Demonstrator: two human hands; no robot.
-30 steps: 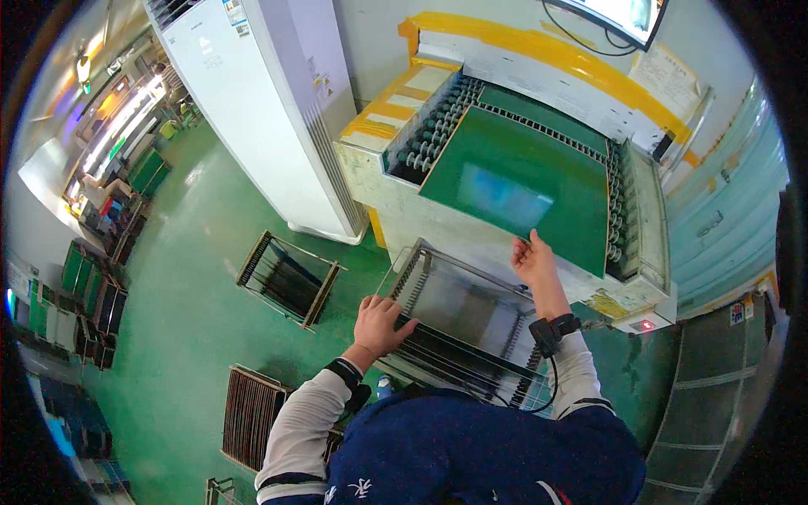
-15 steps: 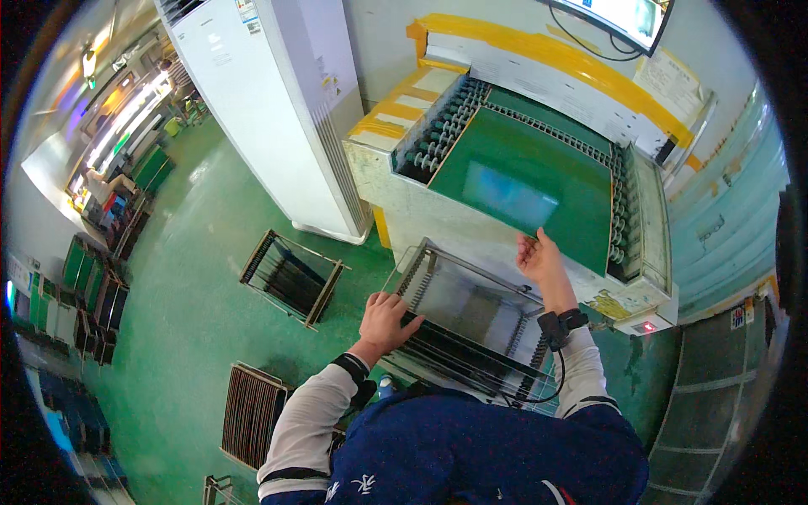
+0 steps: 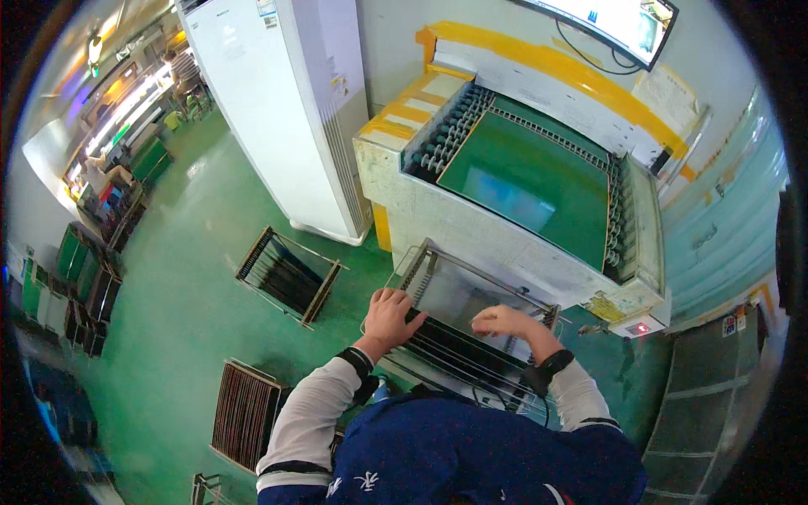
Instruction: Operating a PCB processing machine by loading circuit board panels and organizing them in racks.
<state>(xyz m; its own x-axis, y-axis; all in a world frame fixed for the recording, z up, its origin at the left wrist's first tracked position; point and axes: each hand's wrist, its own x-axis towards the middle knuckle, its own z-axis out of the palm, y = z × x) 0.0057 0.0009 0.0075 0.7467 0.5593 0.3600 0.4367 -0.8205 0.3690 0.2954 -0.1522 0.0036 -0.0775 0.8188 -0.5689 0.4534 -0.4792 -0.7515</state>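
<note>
My left hand (image 3: 390, 320) rests on the left end of a metal rack (image 3: 427, 261), its thumb spread from its fingers, beside a row of dark thin panels (image 3: 454, 343) standing on edge. Above the rack's right part is my right hand (image 3: 501, 322), fingers bent together and pointing left. Nothing shows in it, though its palm side is hidden. A large green panel (image 3: 539, 181) with a shiny surface lies flat on the roller bed of the machine (image 3: 480, 219) beyond the rack.
Rows of rollers (image 3: 442, 147) flank the panel. A tall white cabinet (image 3: 278, 109) stands left of the machine, a screen (image 3: 640, 25) hangs above. Two smaller racks (image 3: 290, 273) stand on the floor to the left. At far left, a person (image 3: 181, 71) is by lit benches.
My right hand has drawn back from the machine's front edge, down and left to above the rack. My left hand stays on the rack. The green panel remains on the rollers.
</note>
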